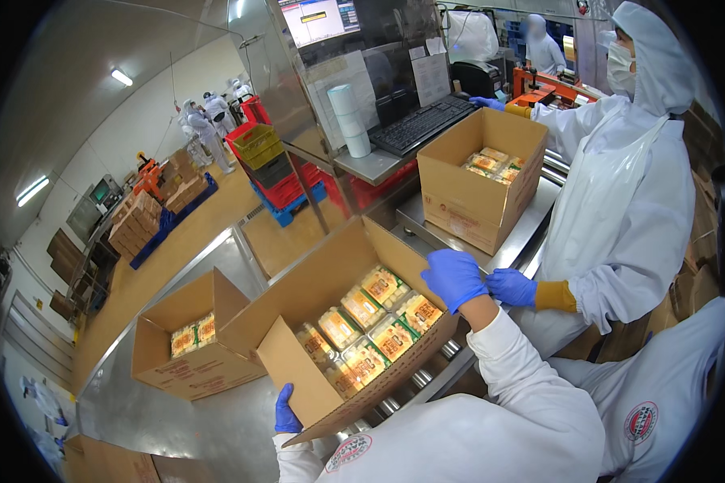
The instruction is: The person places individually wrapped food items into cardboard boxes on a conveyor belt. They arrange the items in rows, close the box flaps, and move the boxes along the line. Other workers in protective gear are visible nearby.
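An open cardboard box point(393, 369) stands before me, tilted in the view. Inside it, rows of clear plastic food packs point(362, 307) with yellow-orange printed labels lie side by side. My left hand point(286, 412), in a blue glove, holds the box's near left corner from outside. At the opposite end, my blue-gloved right hand point(456, 279) is curled over the box's right edge, its fingertips partly hidden. Steel conveyor rollers point(422, 378) show beneath the box. A second open box point(199, 371), holding similar packs, sits to the left on a steel table point(217, 428).
Another filled box point(465, 208) stands ahead on a steel platform point(519, 232). To my right, a co-worker point(616, 199) has one gloved hand point(512, 287) close to my right hand and another beside a keyboard point(423, 125). Stacked crates point(257, 145) and a monitor point(321, 21) stand farther off.
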`<action>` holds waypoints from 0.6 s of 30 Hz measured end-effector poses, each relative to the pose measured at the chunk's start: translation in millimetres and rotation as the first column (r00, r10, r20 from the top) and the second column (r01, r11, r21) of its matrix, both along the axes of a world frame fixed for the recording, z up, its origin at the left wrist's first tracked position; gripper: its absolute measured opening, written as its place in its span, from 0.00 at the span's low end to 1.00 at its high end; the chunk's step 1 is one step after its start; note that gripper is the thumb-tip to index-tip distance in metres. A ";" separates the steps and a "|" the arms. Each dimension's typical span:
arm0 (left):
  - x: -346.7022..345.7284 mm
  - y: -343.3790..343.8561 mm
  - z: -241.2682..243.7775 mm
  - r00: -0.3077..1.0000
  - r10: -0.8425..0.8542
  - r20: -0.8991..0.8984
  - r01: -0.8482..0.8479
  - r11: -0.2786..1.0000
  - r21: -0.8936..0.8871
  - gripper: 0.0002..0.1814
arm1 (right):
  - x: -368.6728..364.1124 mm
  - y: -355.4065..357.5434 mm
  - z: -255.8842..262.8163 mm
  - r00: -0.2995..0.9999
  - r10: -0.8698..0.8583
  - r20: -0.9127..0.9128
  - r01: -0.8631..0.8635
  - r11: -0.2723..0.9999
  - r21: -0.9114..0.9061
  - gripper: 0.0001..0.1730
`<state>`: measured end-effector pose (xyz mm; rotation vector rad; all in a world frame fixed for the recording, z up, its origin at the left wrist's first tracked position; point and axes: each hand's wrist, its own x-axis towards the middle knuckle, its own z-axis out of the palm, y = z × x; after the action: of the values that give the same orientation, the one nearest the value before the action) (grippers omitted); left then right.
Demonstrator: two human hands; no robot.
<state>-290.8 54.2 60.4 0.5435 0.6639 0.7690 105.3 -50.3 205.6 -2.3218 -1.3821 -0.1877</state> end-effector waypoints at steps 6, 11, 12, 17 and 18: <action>-11.6 9.4 -17.1 0.998 0.006 -0.055 -0.007 1.000 -0.009 0.28 | -1.0 -0.7 2.3 1.000 0.011 0.022 -0.011 1.000 0.012 0.14; -5.0 8.9 -8.8 0.998 -0.016 -0.061 0.019 0.999 0.040 0.28 | -0.8 -2.1 1.7 1.000 0.014 -0.006 -0.014 0.999 0.047 0.13; -2.8 8.1 -7.3 0.999 -0.019 -0.048 0.020 1.000 0.024 0.28 | -1.0 -1.7 3.1 1.000 0.006 -0.001 -0.006 0.999 0.036 0.13; -1.2 3.8 -5.1 1.000 -0.006 -0.005 0.006 1.000 -0.027 0.28 | -1.2 1.1 -1.3 1.000 0.001 0.000 -0.001 0.999 0.047 0.13; -0.4 -0.4 2.3 0.999 -0.014 -0.051 0.014 1.000 0.005 0.28 | -2.5 -0.5 -2.3 1.000 0.018 0.010 -0.018 0.998 0.065 0.13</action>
<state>-291.2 53.8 62.7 0.5735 0.7044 0.7462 102.8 -50.9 203.3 -2.2575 -1.3800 -0.2346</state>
